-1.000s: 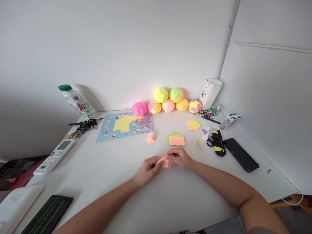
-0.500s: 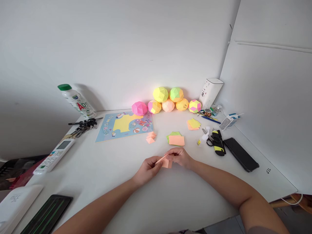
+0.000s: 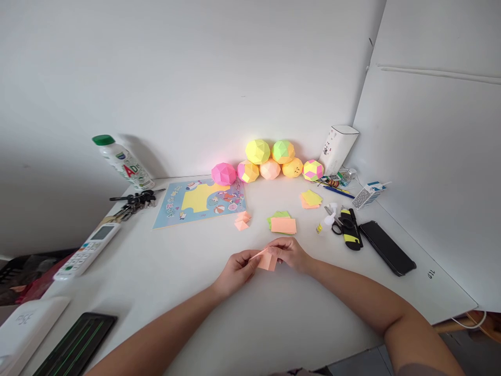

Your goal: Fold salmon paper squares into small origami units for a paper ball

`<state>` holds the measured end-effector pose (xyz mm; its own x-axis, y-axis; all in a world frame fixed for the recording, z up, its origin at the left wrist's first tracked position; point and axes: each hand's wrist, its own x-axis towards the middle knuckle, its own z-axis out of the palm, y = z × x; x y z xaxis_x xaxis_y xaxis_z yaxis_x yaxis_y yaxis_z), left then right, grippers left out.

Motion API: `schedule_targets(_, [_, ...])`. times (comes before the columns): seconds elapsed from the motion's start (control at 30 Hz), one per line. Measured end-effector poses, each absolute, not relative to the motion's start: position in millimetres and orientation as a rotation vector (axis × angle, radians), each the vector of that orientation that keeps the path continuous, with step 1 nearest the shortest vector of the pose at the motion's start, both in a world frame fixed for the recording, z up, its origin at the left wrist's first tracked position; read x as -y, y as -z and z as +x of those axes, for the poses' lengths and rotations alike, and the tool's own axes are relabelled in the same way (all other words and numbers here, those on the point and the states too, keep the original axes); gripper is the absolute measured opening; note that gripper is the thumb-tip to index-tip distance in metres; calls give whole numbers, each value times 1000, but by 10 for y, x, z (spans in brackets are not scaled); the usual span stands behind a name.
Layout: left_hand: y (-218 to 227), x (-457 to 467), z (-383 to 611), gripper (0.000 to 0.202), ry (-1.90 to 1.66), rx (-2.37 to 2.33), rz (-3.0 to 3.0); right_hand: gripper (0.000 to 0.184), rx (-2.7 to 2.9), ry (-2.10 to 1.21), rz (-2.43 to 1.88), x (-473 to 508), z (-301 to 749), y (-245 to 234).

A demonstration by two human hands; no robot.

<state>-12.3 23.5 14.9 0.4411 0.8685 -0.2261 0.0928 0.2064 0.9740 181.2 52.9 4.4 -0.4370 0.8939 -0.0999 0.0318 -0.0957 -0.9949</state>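
Observation:
A small peach sheet of folded paper (image 3: 267, 262) is held up between my two hands, above the front middle of the table. My left hand (image 3: 237, 271) pinches its left edge between thumb and fingers. On the other side, my right hand (image 3: 290, 254) grips the upper right part, and its fingers hide some of the sheet. Just beyond the hands lies a stack of peach and green paper slips (image 3: 284, 225). Folded peach paper pieces (image 3: 242, 220) sit to the left of that stack.
Faceted paper balls (image 3: 270, 169) are piled along the wall. A blue puzzle board (image 3: 199, 202), keys (image 3: 136, 203) and a white remote (image 3: 88, 250) are on the left. Scissors (image 3: 337, 228), a yellow-black cutter (image 3: 351, 230) and a black phone (image 3: 387, 248) lie right. More paper slips (image 3: 312, 198) lie behind.
The folded paper has tilted slightly in my fingers, and my left thumb has shifted a little left along it. Everything else on the table stays where it was.

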Motion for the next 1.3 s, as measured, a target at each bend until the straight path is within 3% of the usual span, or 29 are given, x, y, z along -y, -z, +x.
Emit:
schedule_targets(0.77, [-59, -328, -163, 40, -724, -973, 1133, 37, 1538, -1554, -1051, -481, 1803, 0])
schedule_targets(1.07, [-34, -345, -148, 35, -736, -997, 1125, 26, 1796, -1263, -973, -458, 1777, -16])
schedule_targets(1.3, [7, -341, -135, 38, -837, -1037, 1040, 32, 1771, -1371, -1001, -436, 1771, -2])
